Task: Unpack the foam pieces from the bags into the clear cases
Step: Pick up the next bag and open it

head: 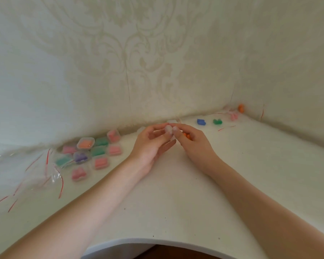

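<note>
Your two hands meet at the centre of the frame, above a white table (176,212) set against a patterned pale wall (138,53). Your left hand (150,144) has its fingers curled, thumb and fingertips pinching something small and clear at the meeting point; whether it is a bag or a case is too blurred to tell. Your right hand (193,144) curls round orange foam pieces (187,135), which show beneath its fingers, its fingertips touching those of the left. At middle left, a cluster of clear cases (94,152) already holds pink, orange, green and purple foam. Further left, at the frame's edge, lie emptied clear bags (36,176) with red seal strips. At upper right, near the wall corner, blue foam (201,121), green foam (217,121), pink foam (234,116) and orange foam (241,108) lie in a row.
</note>
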### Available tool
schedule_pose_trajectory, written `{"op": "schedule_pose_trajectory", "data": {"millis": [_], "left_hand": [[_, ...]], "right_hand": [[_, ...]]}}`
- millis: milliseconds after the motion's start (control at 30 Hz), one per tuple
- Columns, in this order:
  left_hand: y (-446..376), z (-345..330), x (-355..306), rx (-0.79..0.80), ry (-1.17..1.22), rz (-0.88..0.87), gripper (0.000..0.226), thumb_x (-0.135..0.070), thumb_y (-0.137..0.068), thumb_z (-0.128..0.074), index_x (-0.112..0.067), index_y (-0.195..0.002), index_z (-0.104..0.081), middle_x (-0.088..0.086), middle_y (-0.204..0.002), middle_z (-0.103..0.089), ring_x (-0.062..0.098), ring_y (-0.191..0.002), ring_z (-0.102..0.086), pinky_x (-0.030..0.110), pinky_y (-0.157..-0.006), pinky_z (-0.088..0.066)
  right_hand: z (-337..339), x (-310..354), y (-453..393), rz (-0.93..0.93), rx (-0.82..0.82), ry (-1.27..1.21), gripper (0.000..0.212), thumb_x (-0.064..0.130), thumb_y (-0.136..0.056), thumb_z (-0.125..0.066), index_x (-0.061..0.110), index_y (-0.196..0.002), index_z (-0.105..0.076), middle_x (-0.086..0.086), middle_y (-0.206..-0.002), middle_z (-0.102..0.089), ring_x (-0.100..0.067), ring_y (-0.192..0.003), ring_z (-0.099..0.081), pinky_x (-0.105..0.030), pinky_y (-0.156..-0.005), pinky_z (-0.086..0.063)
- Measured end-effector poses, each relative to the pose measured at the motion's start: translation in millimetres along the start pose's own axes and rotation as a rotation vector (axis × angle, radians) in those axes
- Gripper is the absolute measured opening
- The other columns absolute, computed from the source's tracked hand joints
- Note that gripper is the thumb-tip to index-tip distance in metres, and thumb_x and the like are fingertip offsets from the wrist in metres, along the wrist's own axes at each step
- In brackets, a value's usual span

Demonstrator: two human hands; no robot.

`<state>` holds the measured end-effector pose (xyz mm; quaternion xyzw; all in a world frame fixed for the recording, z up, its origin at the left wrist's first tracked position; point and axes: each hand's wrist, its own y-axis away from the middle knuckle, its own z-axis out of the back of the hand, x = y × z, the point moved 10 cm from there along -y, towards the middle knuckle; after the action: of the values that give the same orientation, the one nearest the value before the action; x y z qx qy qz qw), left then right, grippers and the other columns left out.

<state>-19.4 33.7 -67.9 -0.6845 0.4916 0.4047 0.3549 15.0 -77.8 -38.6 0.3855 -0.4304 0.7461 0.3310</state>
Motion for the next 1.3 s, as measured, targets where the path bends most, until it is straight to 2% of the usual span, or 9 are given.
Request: {"op": "schedule_pose_trajectory", "data": {"millis": [100,200,467,700,900,1067,1167,1233,1300], "left_hand": [[2,-9,6,0.082,0.207,0.156,0.019,0.0,-0.09,-0.054,-0.001,-0.108,-0.06,0.01,-0.087,-0.07,0.022,-0.088,-0.07,0.024,-0.076,-0.057],[4,-13,5,0.14,0.243,0.192,0.014,-0.005,-0.089,-0.055,-0.002,-0.088,-0.069,0.01,-0.089,-0.069,0.024,-0.091,-0.069,0.027,-0.077,-0.057],[3,3,11,-0.006,0.207,0.214,0.013,-0.002,-0.082,-0.065,-0.006,-0.093,-0.069,0.009,-0.093,-0.073,0.023,-0.084,-0.072,0.027,-0.071,-0.059],[2,3,13,-0.003,0.165,0.25,0.007,-0.009,-0.086,-0.064,-0.004,-0.09,-0.064,0.009,-0.088,-0.069,0.014,-0.076,-0.07,0.023,-0.069,-0.058],[2,1,2,0.011,-0.193,0.051,0.008,-0.015,-0.081,-0.071,-0.009,-0.083,-0.065,0.004,-0.074,-0.068,0.012,-0.065,-0.064,0.019,-0.062,-0.051],[2,-11,4,0.127,-0.071,0.123,0.013,-0.016,-0.089,-0.06,-0.008,-0.08,-0.064,-0.001,-0.069,-0.06,0.006,-0.058,-0.059,0.016,-0.062,-0.049],[4,-11,11,0.1,0.104,0.243,0.01,-0.009,-0.089,-0.059,-0.007,-0.085,-0.067,0.003,-0.082,-0.065,0.005,-0.068,-0.063,0.016,-0.064,-0.053],[-1,-3,5,0.053,0.058,0.151,0.008,-0.006,-0.087,-0.061,-0.006,-0.089,-0.068,0.006,-0.088,-0.068,0.01,-0.077,-0.065,0.017,-0.069,-0.054],[-4,12,-14,-0.062,-0.221,-0.088,0.011,-0.007,-0.082,-0.069,-0.01,-0.092,-0.069,0.005,-0.089,-0.071,0.015,-0.084,-0.066,0.021,-0.076,-0.055]], "right_hand": [[-3,2,1,0.02,0.018,0.027,0.027,0.039,-0.092,-0.056,0.032,-0.116,-0.065,0.012,-0.058,-0.037,-0.001,-0.053,-0.034,-0.009,-0.055,-0.031],[-1,5,3,0.055,-0.005,0.053,0.03,0.034,-0.092,-0.058,0.027,-0.121,-0.064,0.014,-0.05,-0.031,-0.002,-0.051,-0.033,-0.009,-0.053,-0.029],[-2,12,6,0.1,-0.009,0.146,0.024,0.039,-0.094,-0.054,0.037,-0.114,-0.067,0.01,-0.054,-0.026,-0.004,-0.052,-0.031,-0.011,-0.052,-0.028],[3,17,6,0.152,-0.069,0.134,0.007,0.03,-0.089,-0.064,0.029,-0.096,-0.063,0.009,-0.058,-0.035,-0.005,-0.055,-0.036,-0.013,-0.056,-0.032],[-13,21,12,0.185,0.04,0.152,0.032,0.013,-0.086,-0.062,0.035,-0.108,-0.058,0.011,-0.069,-0.054,-0.004,-0.062,-0.044,-0.01,-0.062,-0.039],[-8,21,10,0.167,0.001,0.154,0.022,0.024,-0.084,-0.067,0.035,-0.101,-0.056,0.018,-0.058,-0.047,-0.002,-0.057,-0.04,-0.012,-0.058,-0.036],[5,12,5,0.102,-0.081,0.212,0.026,0.038,-0.08,-0.07,0.039,-0.103,-0.059,0.011,-0.056,-0.037,-0.004,-0.053,-0.037,-0.014,-0.054,-0.033],[6,11,4,0.083,-0.084,0.24,0.034,0.038,-0.081,-0.069,0.042,-0.112,-0.058,0.01,-0.057,-0.034,-0.004,-0.052,-0.038,-0.012,-0.055,-0.033],[5,7,4,0.039,-0.067,0.189,0.038,0.03,-0.084,-0.067,0.04,-0.119,-0.056,0.01,-0.059,-0.037,-0.003,-0.052,-0.04,-0.01,-0.056,-0.035]]}}
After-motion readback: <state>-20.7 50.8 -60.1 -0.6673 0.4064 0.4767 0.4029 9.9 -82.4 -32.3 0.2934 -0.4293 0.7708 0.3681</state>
